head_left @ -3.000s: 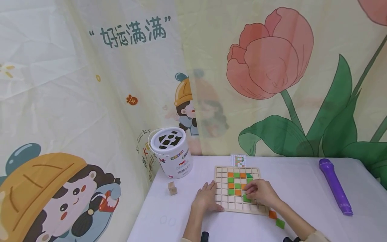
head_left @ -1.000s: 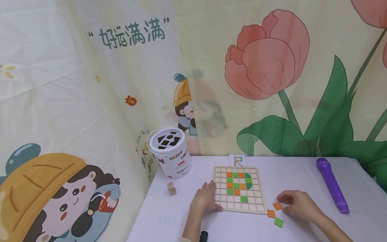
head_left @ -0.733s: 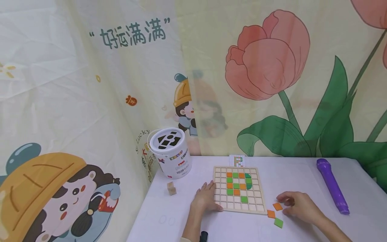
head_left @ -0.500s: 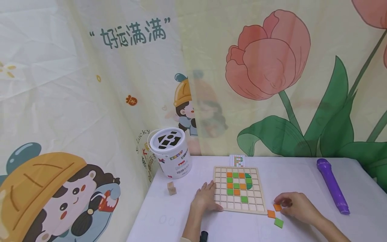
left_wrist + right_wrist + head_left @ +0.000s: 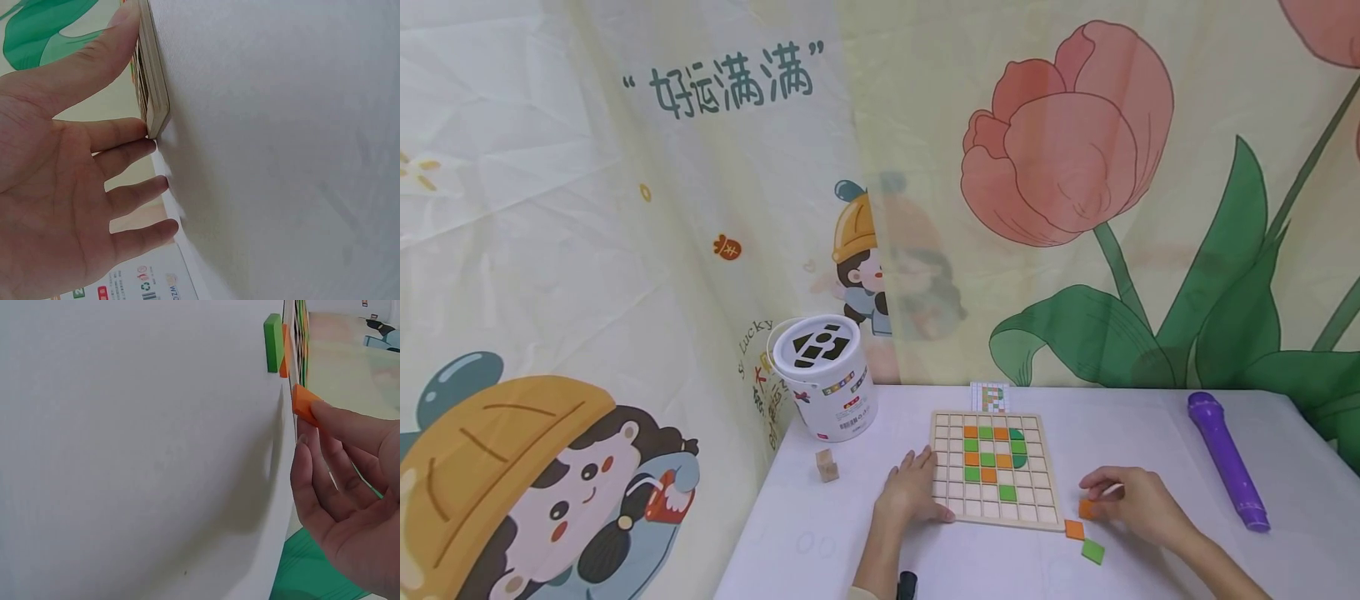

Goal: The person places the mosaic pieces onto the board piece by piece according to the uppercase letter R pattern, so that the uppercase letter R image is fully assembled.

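My left hand (image 5: pixel 908 490) rests with spread, straight fingers against the left edge of a wooden grid board (image 5: pixel 973 508); in the left wrist view, thumb and fingertips meet the board's side. Orange and green square tiles plus two dark green rounded ones sit in the board's cells. Right of the board, my right hand (image 5: pixel 1138 504) pinches an orange tile (image 5: pixel 304 403) between thumb and fingers. The right wrist view shows that tile tilted and raised off the table. Below it lie another orange tile (image 5: pixel 1074 530), by the board's corner, and a green tile (image 5: pixel 1093 551).
A small patterned card (image 5: pixel 992 397) lies behind the board. On the left stand a white bucket (image 5: pixel 838 404) with a shape-cutout lid and small wooden cubes (image 5: pixel 827 467). A purple microphone-shaped stick (image 5: pixel 1228 462) lies at right. A printed curtain (image 5: pixel 925 167) hangs behind the table.
My right hand has left the board, moved right to the loose tiles, and now pinches and lifts an orange one. A dark green rounded tile now shows in the board. The left hand stays put.
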A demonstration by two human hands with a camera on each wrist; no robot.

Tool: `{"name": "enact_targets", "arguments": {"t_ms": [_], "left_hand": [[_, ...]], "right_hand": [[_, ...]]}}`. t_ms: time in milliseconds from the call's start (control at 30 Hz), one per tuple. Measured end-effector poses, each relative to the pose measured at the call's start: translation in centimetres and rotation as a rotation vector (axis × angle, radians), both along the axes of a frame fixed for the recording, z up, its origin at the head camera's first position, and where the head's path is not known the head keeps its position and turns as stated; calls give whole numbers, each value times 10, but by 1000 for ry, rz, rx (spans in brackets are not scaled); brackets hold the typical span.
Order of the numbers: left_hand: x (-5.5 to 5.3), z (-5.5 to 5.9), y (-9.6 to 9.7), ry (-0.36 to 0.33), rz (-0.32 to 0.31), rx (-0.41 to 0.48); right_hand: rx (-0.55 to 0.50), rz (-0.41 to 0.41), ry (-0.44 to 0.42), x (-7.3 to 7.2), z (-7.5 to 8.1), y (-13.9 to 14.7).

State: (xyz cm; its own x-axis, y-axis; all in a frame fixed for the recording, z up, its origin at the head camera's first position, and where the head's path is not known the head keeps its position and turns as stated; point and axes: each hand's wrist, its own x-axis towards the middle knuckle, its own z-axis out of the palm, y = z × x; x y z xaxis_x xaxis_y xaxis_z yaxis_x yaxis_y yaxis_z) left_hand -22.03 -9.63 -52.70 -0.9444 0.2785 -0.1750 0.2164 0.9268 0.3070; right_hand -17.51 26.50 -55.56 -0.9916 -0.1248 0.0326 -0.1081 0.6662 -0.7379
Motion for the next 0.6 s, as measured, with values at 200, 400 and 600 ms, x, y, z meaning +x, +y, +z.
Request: {"name": "enact_targets", "arguments": {"t_ms": [200, 400, 600], "left_hand": [[0, 0, 1, -7, 6, 11], [0, -2, 0, -8, 0, -4], [-2, -4, 0, 3, -1, -21]], "right_hand": [[-74, 15, -16, -3, 2, -12], [-90, 8, -58, -9, 7, -30], [-77, 0, -90, -14, 6, -51]]}}
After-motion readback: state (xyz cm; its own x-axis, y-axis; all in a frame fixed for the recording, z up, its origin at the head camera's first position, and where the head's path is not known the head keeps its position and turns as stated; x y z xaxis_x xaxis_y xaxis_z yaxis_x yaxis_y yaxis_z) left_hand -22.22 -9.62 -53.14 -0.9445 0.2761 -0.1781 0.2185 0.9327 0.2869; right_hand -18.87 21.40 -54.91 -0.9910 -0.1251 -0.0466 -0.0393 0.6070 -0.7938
